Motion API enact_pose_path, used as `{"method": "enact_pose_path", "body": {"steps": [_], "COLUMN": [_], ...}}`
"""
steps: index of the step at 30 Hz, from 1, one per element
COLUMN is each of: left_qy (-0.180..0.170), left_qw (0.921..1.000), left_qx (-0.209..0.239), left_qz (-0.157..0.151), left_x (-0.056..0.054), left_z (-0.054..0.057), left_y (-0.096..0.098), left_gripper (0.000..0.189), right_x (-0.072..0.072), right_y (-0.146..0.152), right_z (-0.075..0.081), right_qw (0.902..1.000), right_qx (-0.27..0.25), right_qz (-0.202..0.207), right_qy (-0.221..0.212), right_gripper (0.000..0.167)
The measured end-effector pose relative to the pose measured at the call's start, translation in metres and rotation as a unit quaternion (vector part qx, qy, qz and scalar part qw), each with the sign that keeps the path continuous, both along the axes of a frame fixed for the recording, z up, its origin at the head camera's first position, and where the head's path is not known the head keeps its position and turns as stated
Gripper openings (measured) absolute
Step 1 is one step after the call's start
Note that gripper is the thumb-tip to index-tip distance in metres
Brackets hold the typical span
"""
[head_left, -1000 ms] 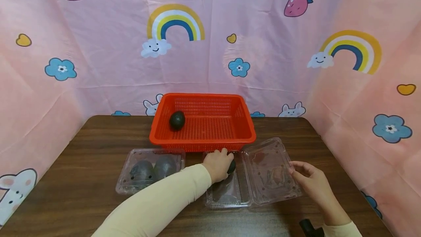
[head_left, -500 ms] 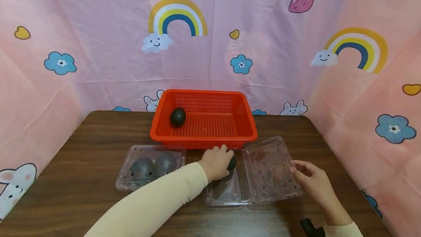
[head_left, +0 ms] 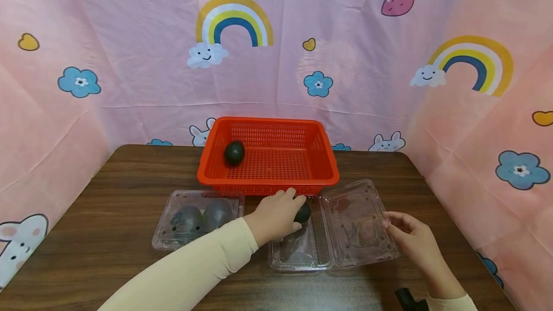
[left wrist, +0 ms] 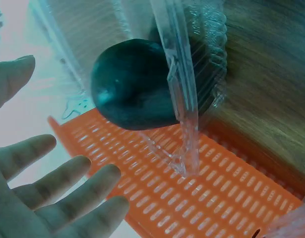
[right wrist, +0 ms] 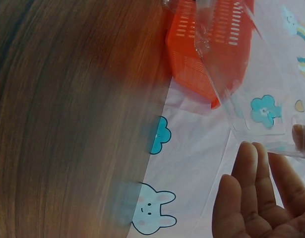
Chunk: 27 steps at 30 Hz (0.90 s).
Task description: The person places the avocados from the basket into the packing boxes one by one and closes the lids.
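Note:
A dark green avocado sits at the far end of a clear plastic clamshell box, whose lid is swung out to the right. My left hand is just left of the avocado. In the left wrist view its fingers are spread and apart from the avocado. At the lid's right edge, my right hand pinches the plastic between thumb and fingers. The right wrist view shows the fingertips at the lid's edge.
Behind the boxes stands a red perforated basket with one avocado in it. On the left lies a closed clear box holding two avocados. A patterned cloth hangs behind the wooden table.
My left hand has moved a little left, away from the avocado, and its fingers have loosened. The avocado stays in the box. My right hand keeps its hold on the lid.

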State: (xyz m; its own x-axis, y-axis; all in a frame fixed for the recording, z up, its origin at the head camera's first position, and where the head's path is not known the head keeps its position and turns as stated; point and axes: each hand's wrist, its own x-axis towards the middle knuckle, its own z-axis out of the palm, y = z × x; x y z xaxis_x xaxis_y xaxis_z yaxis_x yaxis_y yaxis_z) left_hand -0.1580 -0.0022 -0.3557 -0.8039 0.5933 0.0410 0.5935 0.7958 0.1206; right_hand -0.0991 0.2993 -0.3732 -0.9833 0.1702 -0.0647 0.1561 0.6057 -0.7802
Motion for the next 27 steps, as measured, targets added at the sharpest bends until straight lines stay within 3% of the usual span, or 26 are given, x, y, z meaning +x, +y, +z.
{"method": "enact_pose_path", "body": {"steps": [7, 14, 22, 27], "left_qy": [-0.009, -0.011, -0.010, -0.017], "left_qw": [0.9991, 0.9969, 0.9930, 0.9914], "left_qx": [0.040, 0.077, 0.112, 0.116], "left_qz": [-0.004, -0.003, 0.035, 0.059], "left_x": [0.007, 0.009, -0.001, -0.012], "left_z": [0.003, 0.015, 0.036, 0.043], "left_y": [-0.013, -0.024, -0.051, -0.068], "left_gripper": [0.058, 0.059, 0.061, 0.062], "right_x": [0.001, 0.001, -0.002, -0.001], "right_y": [0.001, 0.004, 0.001, 0.002], "right_z": [-0.002, -0.001, 0.000, -0.001], "right_qw": [0.9999, 1.0000, 0.9999, 1.0000], "right_qx": [-0.011, -0.005, 0.000, -0.001], "right_qz": [0.000, -0.001, 0.005, 0.003], "right_qy": [0.003, -0.003, 0.012, 0.007], "right_gripper": [0.045, 0.046, 0.045, 0.046]}}
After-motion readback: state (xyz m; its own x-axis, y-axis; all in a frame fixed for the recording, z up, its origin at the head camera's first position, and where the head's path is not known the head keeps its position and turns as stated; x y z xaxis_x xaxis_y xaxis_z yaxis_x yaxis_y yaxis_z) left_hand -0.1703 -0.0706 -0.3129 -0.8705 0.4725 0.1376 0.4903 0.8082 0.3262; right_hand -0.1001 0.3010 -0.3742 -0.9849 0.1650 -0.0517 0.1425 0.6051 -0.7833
